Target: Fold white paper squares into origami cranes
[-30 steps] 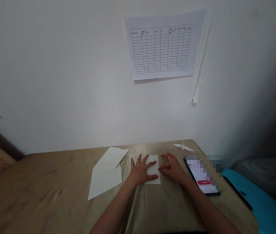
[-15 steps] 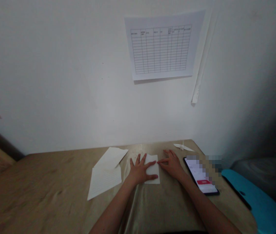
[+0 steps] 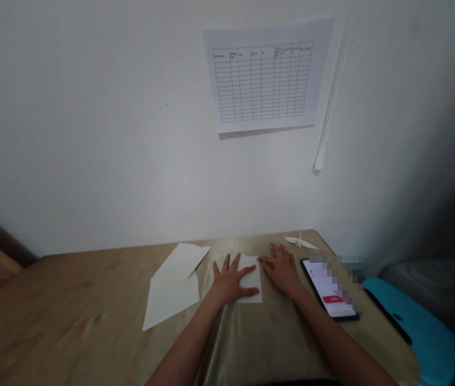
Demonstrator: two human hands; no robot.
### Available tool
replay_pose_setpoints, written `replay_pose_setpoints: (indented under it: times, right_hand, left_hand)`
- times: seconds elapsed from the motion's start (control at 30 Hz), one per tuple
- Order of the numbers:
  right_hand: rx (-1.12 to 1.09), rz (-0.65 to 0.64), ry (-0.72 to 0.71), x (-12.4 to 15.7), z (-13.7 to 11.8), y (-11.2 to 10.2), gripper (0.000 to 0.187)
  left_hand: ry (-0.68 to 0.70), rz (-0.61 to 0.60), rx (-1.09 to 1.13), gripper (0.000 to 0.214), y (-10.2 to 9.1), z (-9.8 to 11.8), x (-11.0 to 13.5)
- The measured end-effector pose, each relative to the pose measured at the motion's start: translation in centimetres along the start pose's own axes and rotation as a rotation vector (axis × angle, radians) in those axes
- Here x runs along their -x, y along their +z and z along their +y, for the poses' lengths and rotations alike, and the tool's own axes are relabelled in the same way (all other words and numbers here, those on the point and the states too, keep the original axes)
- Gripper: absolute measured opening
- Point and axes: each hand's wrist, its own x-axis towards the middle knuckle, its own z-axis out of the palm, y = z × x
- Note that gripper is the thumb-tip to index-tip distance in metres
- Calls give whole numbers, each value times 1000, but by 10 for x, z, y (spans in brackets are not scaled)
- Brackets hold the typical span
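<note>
A small white sheet of paper [image 3: 255, 280] lies on the table, partly hidden beneath my left hand [image 3: 229, 283]. That hand rests flat with its fingers spread, thumb and index finger reaching across the sheet. My right hand [image 3: 283, 269] lies at the paper's right side, fingers stretched out. Its lowest fingertip touches the sheet's edge near the upper right corner, while the other fingers rest on the table. Beyond the right hand sits a small folded paper bird [image 3: 300, 243], its wings spread out.
Larger lined paper sheets [image 3: 171, 300] overlap left of my hands. A phone [image 3: 332, 300] with a lit screen lies on the brown table [image 3: 90, 311] beyond my right forearm. A turquoise chair back [image 3: 416, 327] stands at the right edge. A printed table sheet [image 3: 265, 80] hangs on the wall.
My right hand has slid slightly away from me, its fingertip moving up the sheet's right edge toward the corner. My left hand stays flat in place. The view has shifted slightly.
</note>
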Motion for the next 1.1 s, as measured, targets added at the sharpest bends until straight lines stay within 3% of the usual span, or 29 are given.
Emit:
replay_pose_setpoints:
  times: [0.3, 0.43, 0.53, 0.7, 1.1]
  right_hand:
    - [-24, 60, -30, 1, 2, 8, 38]
    - [-143, 120, -94, -1, 9, 5, 30]
    - [-189, 154, -223, 1, 9, 4, 17]
    - [-199, 106, -372, 7, 5, 5, 12]
    - [-228, -47, -369, 11, 2, -1, 15]
  left_hand:
    - [-10, 4, -7, 86, -1, 2, 1]
    - [-2, 20, -1, 85, 1, 2, 1]
    - [0, 29, -7, 84, 2, 1, 1]
    - [9, 26, -19, 83, 1, 0, 2]
    - [3, 22, -22, 84, 0, 2, 3]
